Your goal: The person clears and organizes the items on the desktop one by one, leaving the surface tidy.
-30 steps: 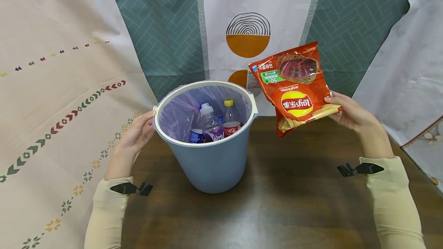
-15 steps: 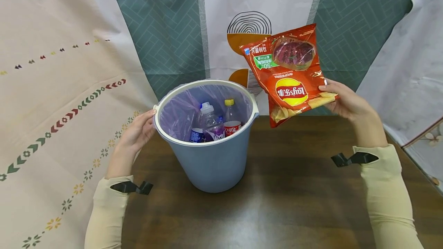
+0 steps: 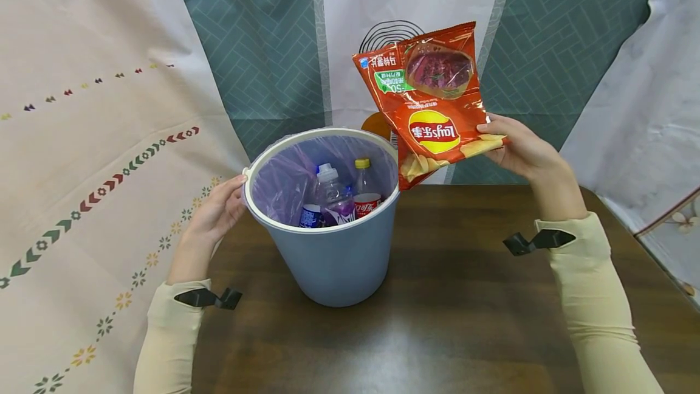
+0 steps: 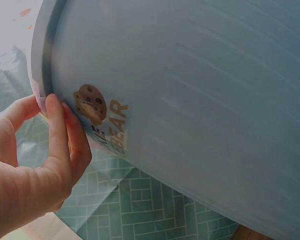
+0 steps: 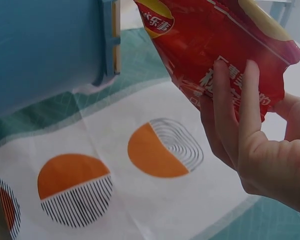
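A blue trash bin (image 3: 333, 260) with a white rim stands on the table, lined with a thin purple bag (image 3: 279, 193). Inside it lie several items, among them a clear bottle with a white cap (image 3: 328, 184) and a bottle with a yellow cap (image 3: 363, 187). My left hand (image 3: 219, 208) pinches the bin's rim at its left side, thumb and fingertips on the edge in the left wrist view. At the right, my right hand (image 3: 519, 145) holds a red bag of potato chips (image 3: 432, 102) by its lower right edge. The chip bag is upside down, its lower left corner overlapping the bin's right rim.
The brown wooden table (image 3: 465, 297) extends around the bin. A patterned green and white cloth (image 3: 273, 47) hangs behind it, and a cream printed cloth (image 3: 98, 138) hangs along the left side.
My right hand has carried the chip bag up and to the left, from right of the bin to its right rim. The left hand and the bin have stayed in place.
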Tool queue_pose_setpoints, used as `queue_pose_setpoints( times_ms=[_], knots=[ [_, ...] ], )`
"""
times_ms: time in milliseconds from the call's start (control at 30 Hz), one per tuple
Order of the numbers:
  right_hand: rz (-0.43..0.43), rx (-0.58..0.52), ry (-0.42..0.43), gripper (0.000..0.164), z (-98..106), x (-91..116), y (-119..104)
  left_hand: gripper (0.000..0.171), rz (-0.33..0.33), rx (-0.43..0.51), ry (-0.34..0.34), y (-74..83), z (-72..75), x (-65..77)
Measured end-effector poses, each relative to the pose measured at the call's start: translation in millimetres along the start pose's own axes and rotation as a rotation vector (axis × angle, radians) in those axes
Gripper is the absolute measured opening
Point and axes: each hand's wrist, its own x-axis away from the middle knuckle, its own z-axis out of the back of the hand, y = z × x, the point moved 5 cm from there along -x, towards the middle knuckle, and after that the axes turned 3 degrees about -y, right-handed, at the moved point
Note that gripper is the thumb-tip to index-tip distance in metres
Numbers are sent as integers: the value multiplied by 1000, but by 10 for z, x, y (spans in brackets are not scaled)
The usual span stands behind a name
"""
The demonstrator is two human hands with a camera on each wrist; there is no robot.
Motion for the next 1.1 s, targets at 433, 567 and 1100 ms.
queue_pose_setpoints(
  times_ms=[433, 567, 1100],
  knots=[
    [5, 80, 140, 35, -229, -312, 23, 21, -4, -1, 15, 6, -3, 16],
    [-18, 203, 224, 49, -276, -413, 52, 21, -9, -5, 16, 9, -7, 20],
    [-98, 452, 263, 60, -553, -735, 175, 23, -8, 2, -6, 6, -12, 17]
  ],
)
